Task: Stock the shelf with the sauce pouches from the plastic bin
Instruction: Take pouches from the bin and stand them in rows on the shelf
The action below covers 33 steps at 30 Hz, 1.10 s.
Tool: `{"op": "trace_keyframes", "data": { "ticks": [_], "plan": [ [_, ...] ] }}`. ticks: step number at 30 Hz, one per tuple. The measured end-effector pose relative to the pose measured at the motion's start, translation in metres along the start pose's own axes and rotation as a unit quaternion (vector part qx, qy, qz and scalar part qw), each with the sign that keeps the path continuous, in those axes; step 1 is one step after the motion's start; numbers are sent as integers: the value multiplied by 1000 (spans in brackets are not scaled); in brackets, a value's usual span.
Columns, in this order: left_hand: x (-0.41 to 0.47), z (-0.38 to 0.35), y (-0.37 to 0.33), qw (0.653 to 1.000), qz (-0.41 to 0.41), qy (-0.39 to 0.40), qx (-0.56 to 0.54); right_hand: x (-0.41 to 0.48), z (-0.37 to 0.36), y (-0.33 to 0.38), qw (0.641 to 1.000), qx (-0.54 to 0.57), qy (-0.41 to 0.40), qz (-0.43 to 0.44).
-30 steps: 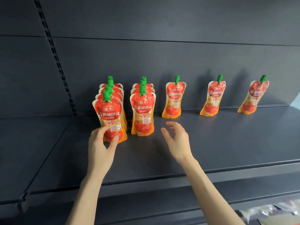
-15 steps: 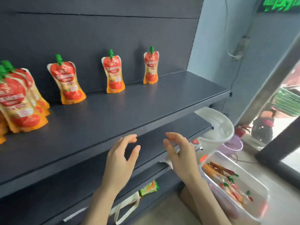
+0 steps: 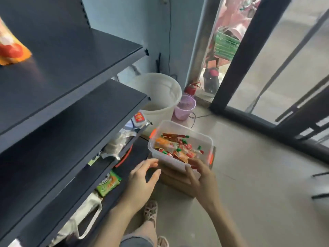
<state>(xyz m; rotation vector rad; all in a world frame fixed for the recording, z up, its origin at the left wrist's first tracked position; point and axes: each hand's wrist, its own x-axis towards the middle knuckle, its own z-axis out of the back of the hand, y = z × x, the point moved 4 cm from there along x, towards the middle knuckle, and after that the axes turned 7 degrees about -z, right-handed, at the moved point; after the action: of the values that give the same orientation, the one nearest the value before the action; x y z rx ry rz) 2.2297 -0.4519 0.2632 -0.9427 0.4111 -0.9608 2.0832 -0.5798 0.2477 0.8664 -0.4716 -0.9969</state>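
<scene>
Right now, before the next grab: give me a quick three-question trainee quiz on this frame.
1. Fill in: the sauce pouches in the plastic bin have ___ caps.
2. True or false: the left hand holds a pouch.
3. The bin sits on: A) a trolley, B) a cardboard box, C) a chair.
Key: 1 green; 2 false, it holds nothing; 3 B.

No writing can be read. The print on the sauce pouch [image 3: 11, 50] standing on the shelf [image 3: 74, 56], on the red-labelled packet [image 3: 139, 117] and on the green packet [image 3: 108, 183] is too blurred.
</scene>
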Motion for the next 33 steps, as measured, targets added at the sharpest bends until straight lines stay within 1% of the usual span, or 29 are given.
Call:
{"op": "trace_keyframes", "data": {
  "ticks": [5,8,11,14,18,24,28,33],
  "plan": [
    [67,-48,19,997,29,66,-15,56,6,-44,998,8,2,-65],
    [115,-75,39,994,44,102,-17,102,-2,-67,993,21,4,-120],
    [161,-99,62,988,78,128,-21,149,-13,-89,985,34,16,-169],
    [202,-126,92,981,121,152,-27,192,-29,-114,976,22,32,-213],
    [251,-166,137,967,157,198,-16,238,-54,-152,963,16,47,-265],
    [303,-214,205,952,206,226,2,279,-103,-215,934,7,92,-346],
    [323,-244,251,945,220,239,35,299,-135,-259,921,-9,117,-372],
    [336,-281,306,937,218,262,73,323,-173,-313,913,-30,156,-375]
  ]
}}
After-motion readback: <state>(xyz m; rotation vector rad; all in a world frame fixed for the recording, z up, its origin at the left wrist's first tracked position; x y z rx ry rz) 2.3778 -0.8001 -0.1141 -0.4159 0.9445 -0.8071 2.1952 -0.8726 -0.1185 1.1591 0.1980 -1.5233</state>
